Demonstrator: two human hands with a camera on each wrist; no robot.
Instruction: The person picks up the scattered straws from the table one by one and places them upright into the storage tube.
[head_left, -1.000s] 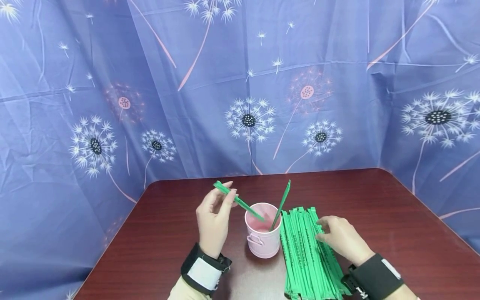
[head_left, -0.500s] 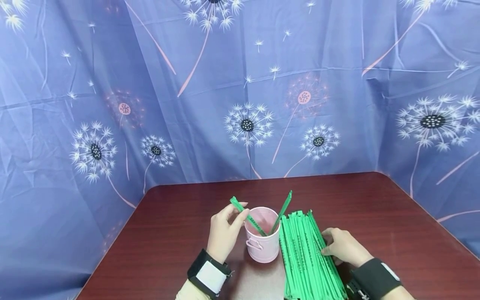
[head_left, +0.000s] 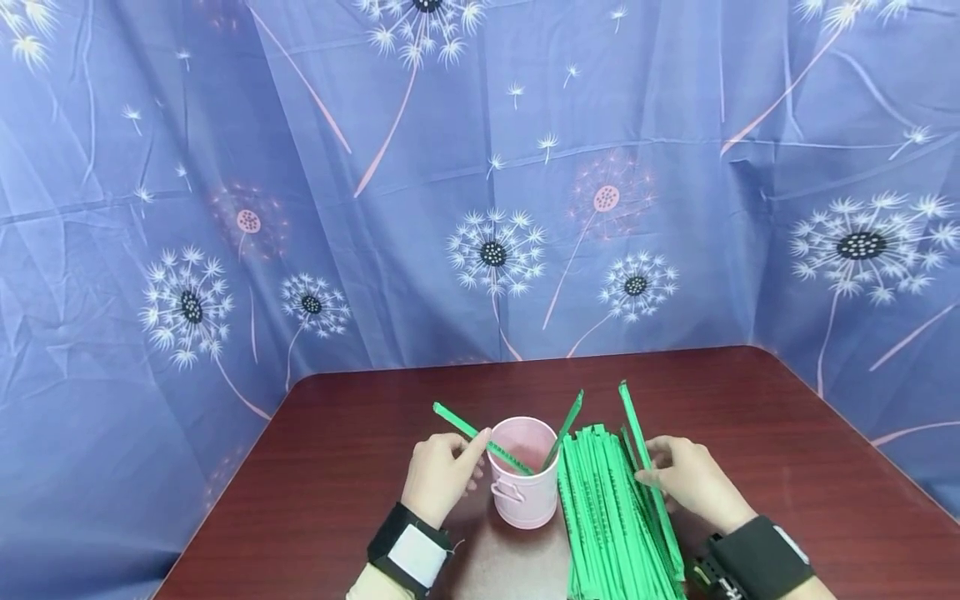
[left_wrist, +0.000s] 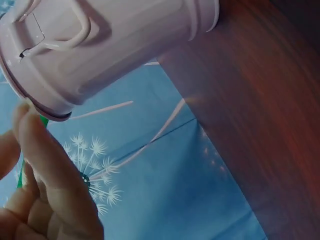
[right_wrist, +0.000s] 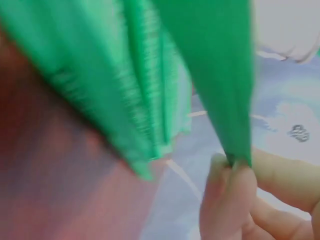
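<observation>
My left hand (head_left: 444, 477) pinches a slim green stick-shaped packet (head_left: 456, 422) at the pink bucket's rim. Its lower end slants down inside the bucket (head_left: 525, 505); the upper end sticks out to the left. A second green packet (head_left: 568, 419) leans against the bucket's right rim. In the left wrist view, the thumb and fingers (left_wrist: 60, 180) are close against the bucket rim, mostly covering the packet. Between thumb and fingers, my right hand (head_left: 692, 482) grips another green packet (head_left: 632, 417), raised at the right side of the pile of several like packets (head_left: 603, 517).
The bucket and pile stand side by side on a dark red-brown wooden table (head_left: 360, 467). A blue dandelion-print cloth (head_left: 405, 275) hangs behind and around the table. The bucket carries a small handle (head_left: 507, 492) on its front.
My left hand lowered the packet into the bucket and shifted slightly left, the packet tilting flatter. My right hand, earlier at the pile's right edge, lifted one packet off it.
</observation>
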